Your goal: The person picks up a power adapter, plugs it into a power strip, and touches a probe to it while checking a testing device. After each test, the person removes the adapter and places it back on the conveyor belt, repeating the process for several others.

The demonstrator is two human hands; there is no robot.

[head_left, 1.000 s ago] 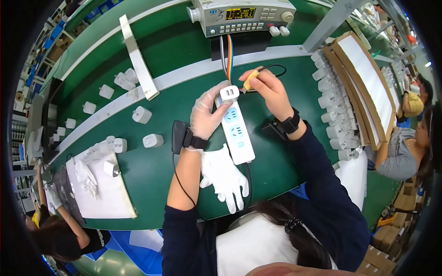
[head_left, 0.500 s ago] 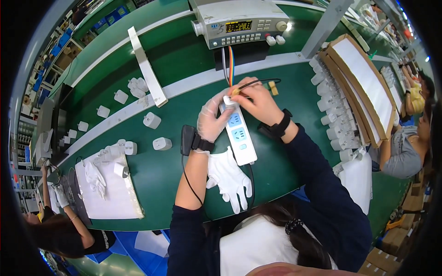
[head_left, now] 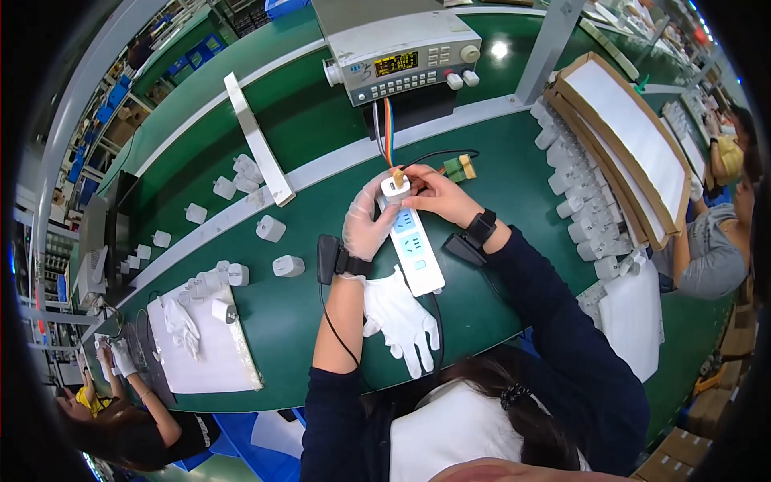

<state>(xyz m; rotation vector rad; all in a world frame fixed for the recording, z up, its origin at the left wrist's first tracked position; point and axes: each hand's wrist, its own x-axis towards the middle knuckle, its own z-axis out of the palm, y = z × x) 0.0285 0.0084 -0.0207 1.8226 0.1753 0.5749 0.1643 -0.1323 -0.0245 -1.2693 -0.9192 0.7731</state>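
A white charger (head_left: 394, 189) sits at the far end of a white power strip (head_left: 423, 271) with blue socket faces. My left hand (head_left: 366, 223), in a thin translucent glove, is closed around the charger's left side. From the right, my bare right hand (head_left: 446, 201) pinches the charger with thumb and fingers. A yellowish plug (head_left: 398, 176) on a black cable stands in the charger's top. That cable loops right to a small green-and-yellow connector piece (head_left: 460, 168). Whether the charger is fully seated in the strip is hidden by my fingers.
A bench meter (head_left: 409, 60) with a lit display stands behind. Loose chargers (head_left: 271, 228) lie to the left, near a white board (head_left: 205, 361). Rows of chargers (head_left: 574, 193) and cardboard trays (head_left: 622, 145) line the right. A white glove (head_left: 401, 321) lies nearest me. Other people sit on both sides.
My right hand has shifted from the plug on top to the charger's right side. The connector piece now shows its green part. The whole view has shifted slightly.
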